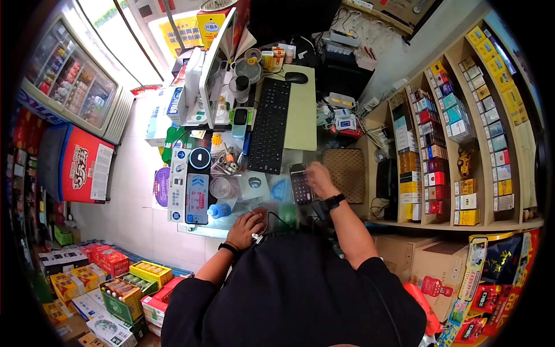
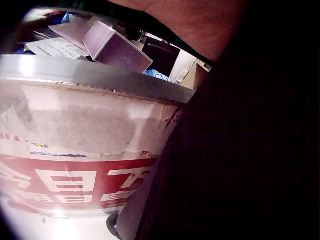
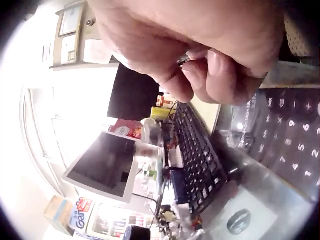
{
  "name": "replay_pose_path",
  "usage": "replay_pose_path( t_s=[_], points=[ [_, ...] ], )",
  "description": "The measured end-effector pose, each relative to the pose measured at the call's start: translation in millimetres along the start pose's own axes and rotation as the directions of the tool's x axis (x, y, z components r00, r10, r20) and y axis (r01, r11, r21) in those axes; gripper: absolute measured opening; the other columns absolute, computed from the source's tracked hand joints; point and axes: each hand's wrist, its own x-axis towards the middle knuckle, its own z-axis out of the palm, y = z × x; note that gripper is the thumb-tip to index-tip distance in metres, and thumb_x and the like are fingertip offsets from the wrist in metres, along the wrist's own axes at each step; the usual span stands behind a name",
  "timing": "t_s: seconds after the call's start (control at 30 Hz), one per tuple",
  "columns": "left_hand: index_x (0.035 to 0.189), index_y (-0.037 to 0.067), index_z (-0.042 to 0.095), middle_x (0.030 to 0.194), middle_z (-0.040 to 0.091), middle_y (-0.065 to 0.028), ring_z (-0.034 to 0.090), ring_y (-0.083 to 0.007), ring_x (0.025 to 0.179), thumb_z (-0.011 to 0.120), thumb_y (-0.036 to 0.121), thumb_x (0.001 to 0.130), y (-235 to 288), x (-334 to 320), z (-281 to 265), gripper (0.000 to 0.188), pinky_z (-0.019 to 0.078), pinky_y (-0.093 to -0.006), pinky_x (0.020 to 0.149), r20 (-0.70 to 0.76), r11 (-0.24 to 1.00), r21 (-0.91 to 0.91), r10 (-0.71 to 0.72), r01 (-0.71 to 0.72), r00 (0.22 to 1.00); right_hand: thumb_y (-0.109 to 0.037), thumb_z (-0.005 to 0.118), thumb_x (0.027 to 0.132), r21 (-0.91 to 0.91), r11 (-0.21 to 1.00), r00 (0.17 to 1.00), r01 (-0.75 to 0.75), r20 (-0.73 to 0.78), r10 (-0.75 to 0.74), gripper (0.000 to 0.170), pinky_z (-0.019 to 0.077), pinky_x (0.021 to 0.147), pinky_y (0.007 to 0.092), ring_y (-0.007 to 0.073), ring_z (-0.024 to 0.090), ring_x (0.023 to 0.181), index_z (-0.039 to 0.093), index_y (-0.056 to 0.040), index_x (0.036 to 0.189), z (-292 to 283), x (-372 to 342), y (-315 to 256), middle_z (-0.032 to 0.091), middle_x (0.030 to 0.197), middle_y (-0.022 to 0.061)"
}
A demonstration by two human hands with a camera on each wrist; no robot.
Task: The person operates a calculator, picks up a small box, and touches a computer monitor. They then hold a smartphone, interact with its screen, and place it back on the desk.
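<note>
A dark phone (image 1: 300,184) with a calculator keypad on its screen lies on the glass tabletop. My right hand (image 1: 319,180) is at its right edge; in the right wrist view the curled fingers (image 3: 216,75) hover beside the keypad (image 3: 290,135), with the thumb close to them. Nothing shows in that grip. My left hand (image 1: 246,229) rests on the near table edge, fingers relaxed, beside a blue-capped bottle (image 1: 218,210). In the left wrist view, mostly a dark sleeve and a bin (image 2: 85,125) holding paper and a purple box (image 2: 117,49) appear.
A black keyboard (image 1: 269,124) and a mouse (image 1: 296,77) are beyond the phone. A clear plastic cup (image 1: 221,188) and a white card (image 1: 254,184) lie left of it. Shelves of small boxes (image 1: 435,150) stand at right; stacked cartons (image 1: 110,260) are on the floor at left.
</note>
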Motion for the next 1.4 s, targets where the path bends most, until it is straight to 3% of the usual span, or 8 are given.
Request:
replay_pose_path(
  t_s=[0.2,0.6,0.7,0.9,1.27,1.4],
  points=[
    [0.128,0.018,0.067,0.149,0.057,-0.0071,0.050,-0.0320,0.138,0.060,0.026,0.092,-1.6,-2.8,2.8,0.038,0.0421,-0.0473,0.111,0.010,1.000,0.014,-0.005,0.005,1.000,-0.006,0.053,0.100,-0.075,0.996,0.979,-0.048,-0.202,0.032,0.014,0.0294,0.048,0.0283,0.0113,0.038,0.057,0.048,-0.0128,0.090,-26.7,-6.5,14.8,0.043,0.077,-0.0005],
    [0.126,0.017,0.067,0.146,0.058,-0.0078,0.051,-0.0316,0.136,0.062,0.027,0.092,-2.5,-3.7,4.7,0.035,0.0422,-0.0474,0.111,-0.002,1.000,0.012,0.004,-0.004,1.000,-0.004,0.056,0.097,-0.024,1.000,0.992,-0.014,-0.123,0.011,0.016,0.0300,0.048,0.0287,0.0110,0.038,0.056,0.046,-0.0129,0.087,-11.0,-3.9,17.0,0.043,0.078,-0.0005],
    [0.126,0.017,0.067,0.146,0.058,-0.0075,0.051,-0.0316,0.136,0.062,0.027,0.092,-1.9,-3.0,4.5,0.036,0.0422,-0.0471,0.110,-0.003,1.000,0.007,0.006,-0.006,1.000,-0.003,0.057,0.095,-0.086,0.991,0.994,-0.102,-0.043,0.098,0.017,0.0294,0.046,0.0280,0.0106,0.038,0.054,0.046,-0.0135,0.087,1.0,1.8,14.0,0.043,0.076,-0.0010],
    [0.127,0.018,0.067,0.146,0.058,-0.0068,0.052,-0.0318,0.136,0.062,0.028,0.092,-2.2,-3.5,3.4,0.037,0.0421,-0.0463,0.110,-0.005,0.999,0.035,0.000,0.000,1.000,-0.004,0.060,0.093,-0.116,0.985,0.988,-0.128,0.070,0.137,0.020,0.0274,0.044,0.0250,0.0090,0.039,0.053,0.046,-0.0151,0.085,29.0,3.9,14.6,0.039,0.074,-0.0029],
    [0.129,0.018,0.066,0.148,0.057,-0.0065,0.050,-0.0321,0.138,0.060,0.027,0.091,-3.1,-5.6,7.2,0.039,0.0421,-0.0471,0.111,0.018,1.000,0.012,-0.011,0.011,1.000,-0.005,0.061,0.094,-0.104,0.982,0.985,-0.156,0.054,0.162,0.021,0.0278,0.046,0.0250,0.0091,0.037,0.056,0.045,-0.0137,0.085,26.9,9.7,16.4,0.040,0.078,-0.0014],
    [0.130,0.018,0.066,0.148,0.057,-0.0066,0.050,-0.0322,0.138,0.060,0.027,0.091,-0.4,-2.9,0.8,0.040,0.0420,-0.0471,0.111,0.031,1.000,0.015,-0.004,0.003,1.000,-0.006,0.061,0.095,-0.032,0.999,0.999,-0.025,0.034,0.027,0.018,0.0289,0.047,0.0266,0.0092,0.039,0.057,0.046,-0.0124,0.087,22.3,0.2,-4.9,0.040,0.078,-0.0012]
  ],
)
